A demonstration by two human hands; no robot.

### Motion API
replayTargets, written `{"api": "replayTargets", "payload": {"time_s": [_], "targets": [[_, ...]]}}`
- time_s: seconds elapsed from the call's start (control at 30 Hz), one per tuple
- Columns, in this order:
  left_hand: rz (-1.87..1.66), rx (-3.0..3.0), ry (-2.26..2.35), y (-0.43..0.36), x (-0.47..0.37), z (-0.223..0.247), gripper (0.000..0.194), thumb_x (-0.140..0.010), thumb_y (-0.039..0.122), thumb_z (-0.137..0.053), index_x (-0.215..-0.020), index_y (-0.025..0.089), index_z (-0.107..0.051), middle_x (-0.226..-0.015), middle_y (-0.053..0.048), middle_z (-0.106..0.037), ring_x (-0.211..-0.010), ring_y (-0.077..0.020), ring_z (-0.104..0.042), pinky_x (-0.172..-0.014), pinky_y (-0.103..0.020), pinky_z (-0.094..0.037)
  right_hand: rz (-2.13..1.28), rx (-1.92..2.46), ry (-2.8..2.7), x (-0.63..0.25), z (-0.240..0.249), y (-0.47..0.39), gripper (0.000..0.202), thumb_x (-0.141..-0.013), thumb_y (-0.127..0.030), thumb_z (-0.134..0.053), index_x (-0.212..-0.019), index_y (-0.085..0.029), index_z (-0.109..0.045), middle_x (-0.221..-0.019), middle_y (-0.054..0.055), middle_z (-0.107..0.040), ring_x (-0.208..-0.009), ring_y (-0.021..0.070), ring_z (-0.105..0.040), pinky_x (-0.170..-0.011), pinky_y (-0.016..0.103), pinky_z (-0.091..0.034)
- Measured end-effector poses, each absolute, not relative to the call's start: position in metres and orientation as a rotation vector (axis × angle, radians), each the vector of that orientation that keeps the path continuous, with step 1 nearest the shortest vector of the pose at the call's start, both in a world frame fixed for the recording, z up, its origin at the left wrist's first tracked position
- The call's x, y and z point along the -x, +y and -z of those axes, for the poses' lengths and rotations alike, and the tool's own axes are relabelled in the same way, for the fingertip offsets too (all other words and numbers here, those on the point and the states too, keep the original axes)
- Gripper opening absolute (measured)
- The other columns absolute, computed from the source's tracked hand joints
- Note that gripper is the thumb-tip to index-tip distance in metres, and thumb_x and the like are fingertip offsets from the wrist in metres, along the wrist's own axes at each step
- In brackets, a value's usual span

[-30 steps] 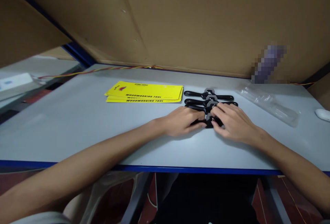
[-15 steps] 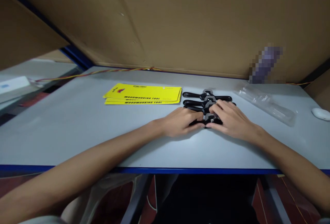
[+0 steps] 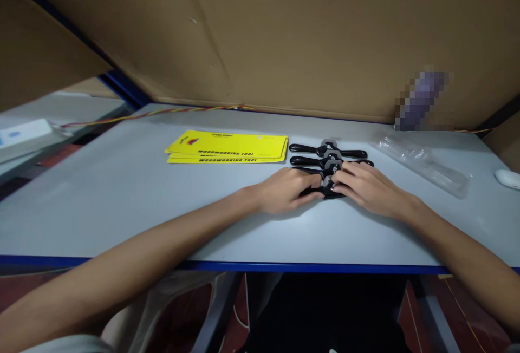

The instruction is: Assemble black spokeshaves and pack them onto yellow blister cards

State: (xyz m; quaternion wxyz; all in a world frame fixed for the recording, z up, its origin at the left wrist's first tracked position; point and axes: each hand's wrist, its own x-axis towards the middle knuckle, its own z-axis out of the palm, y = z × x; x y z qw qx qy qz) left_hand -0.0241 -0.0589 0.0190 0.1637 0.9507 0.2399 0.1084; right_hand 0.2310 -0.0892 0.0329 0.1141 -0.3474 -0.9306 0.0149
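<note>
Several black two-handled tools with grey metal centres lie in a column on the grey table, the farthest tool fully visible. My left hand is closed round the left handle of the nearest tool. At that tool's metal centre, my right hand has its fingers pinched on the small fitting and covers the right handle. The handles of the middle tools are partly hidden by my hands.
Yellow printed cards lie stacked left of the tools. Clear plastic packaging is at the right, with a white mouse beyond it. A blurred purple object stands behind. A cardboard wall closes the back.
My right fingers have drawn together onto the nearest tool's centre. My left hand has kept its hold on the handle. The view has shifted slightly.
</note>
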Motion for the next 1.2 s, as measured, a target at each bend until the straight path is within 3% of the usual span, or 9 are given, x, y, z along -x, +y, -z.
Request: {"api": "replayTargets", "payload": {"time_s": [0.1,0.2,0.3,0.4,0.57,0.7,0.83,1.07,1.2], "targets": [[-0.312,-2.698,0.685,-0.059,0.024,-0.019,0.031,-0.103,0.040,-0.042,-0.091,0.019,-0.059,-0.073,-0.003,-0.064,-0.061,-0.0166,-0.055,-0.058,-0.031,-0.038,-0.057,0.969,-2.776,-0.231,-0.035,-0.094,0.032,-0.103,-0.012,-0.041,-0.114,-0.019,-0.070,-0.099,0.007,-0.063,-0.081,0.0187,-0.053,-0.077,0.033,-0.038],[-0.318,-2.696,0.692,-0.060,0.024,-0.019,0.029,-0.103,0.039,-0.043,-0.091,0.018,-0.059,-0.074,-0.003,-0.065,-0.061,-0.0163,-0.055,-0.058,-0.031,-0.038,-0.051,0.919,-2.803,-0.229,-0.036,-0.098,0.040,-0.093,0.000,-0.040,-0.102,-0.019,-0.073,-0.103,0.009,-0.061,-0.080,0.0183,-0.050,-0.076,0.033,-0.039],[-0.329,-2.771,0.701,-0.061,0.026,-0.018,0.030,-0.104,0.038,-0.042,-0.093,0.017,-0.061,-0.079,-0.004,-0.066,-0.063,-0.0166,-0.055,-0.058,-0.031,-0.039,-0.066,0.881,-2.768,-0.225,-0.035,-0.100,0.029,-0.093,-0.006,-0.045,-0.094,-0.018,-0.072,-0.104,0.010,-0.062,-0.083,0.0195,-0.051,-0.080,0.034,-0.042],[-0.394,-2.935,0.711,-0.060,0.027,-0.016,0.034,-0.106,0.037,-0.041,-0.095,0.017,-0.065,-0.085,-0.007,-0.067,-0.072,-0.0194,-0.057,-0.064,-0.033,-0.042,0.013,0.864,-2.702,-0.222,-0.034,-0.101,0.026,-0.098,-0.014,-0.048,-0.109,-0.015,-0.071,-0.107,0.013,-0.066,-0.089,0.0220,-0.055,-0.085,0.037,-0.045],[-0.548,-3.054,0.692,-0.059,0.027,-0.013,0.034,-0.106,0.038,-0.044,-0.099,0.016,-0.069,-0.111,-0.015,-0.065,-0.097,-0.0263,-0.057,-0.084,-0.040,-0.047,0.142,0.741,-2.666,-0.223,-0.029,-0.099,0.037,-0.099,-0.003,-0.039,-0.107,-0.017,-0.072,-0.100,0.009,-0.072,-0.090,0.0209,-0.058,-0.083,0.035,-0.047],[-0.576,-3.010,0.702,-0.057,0.028,-0.009,0.033,-0.105,0.040,-0.045,-0.111,0.017,-0.067,-0.128,-0.017,-0.060,-0.114,-0.0305,-0.054,-0.092,-0.045,-0.045,0.137,0.648,-2.633,-0.223,-0.030,-0.100,0.031,-0.098,-0.004,-0.044,-0.100,-0.017,-0.072,-0.103,0.009,-0.072,-0.089,0.0197,-0.059,-0.082,0.034,-0.046],[-0.571,-2.962,0.689,-0.056,0.028,-0.006,0.034,-0.105,0.041,-0.043,-0.113,0.017,-0.065,-0.129,-0.017,-0.060,-0.112,-0.0301,-0.056,-0.092,-0.047,-0.044,0.327,0.824,-2.620,-0.219,-0.029,-0.103,0.021,-0.102,-0.016,-0.051,-0.097,-0.015,-0.071,-0.096,0.010,-0.070,-0.085,0.0215,-0.059,-0.078,0.035,-0.044],[-0.542,-2.910,0.684,-0.055,0.028,-0.007,0.034,-0.106,0.041,-0.041,-0.114,0.018,-0.064,-0.125,-0.015,-0.062,-0.109,-0.0285,-0.058,-0.093,-0.047,-0.040,0.296,0.718,-2.742,-0.217,-0.031,-0.108,0.032,-0.096,0.000,-0.042,-0.094,-0.015,-0.071,-0.103,0.011,-0.071,-0.090,0.0214,-0.059,-0.081,0.035,-0.044],[-0.515,-2.881,0.685,-0.055,0.029,-0.007,0.034,-0.106,0.042,-0.041,-0.114,0.017,-0.063,-0.125,-0.014,-0.063,-0.110,-0.0279,-0.059,-0.096,-0.048,-0.038,0.286,0.782,-2.688,-0.219,-0.030,-0.105,0.027,-0.098,-0.006,-0.046,-0.104,-0.014,-0.072,-0.108,0.012,-0.071,-0.092,0.0231,-0.061,-0.080,0.037,-0.045]]}}
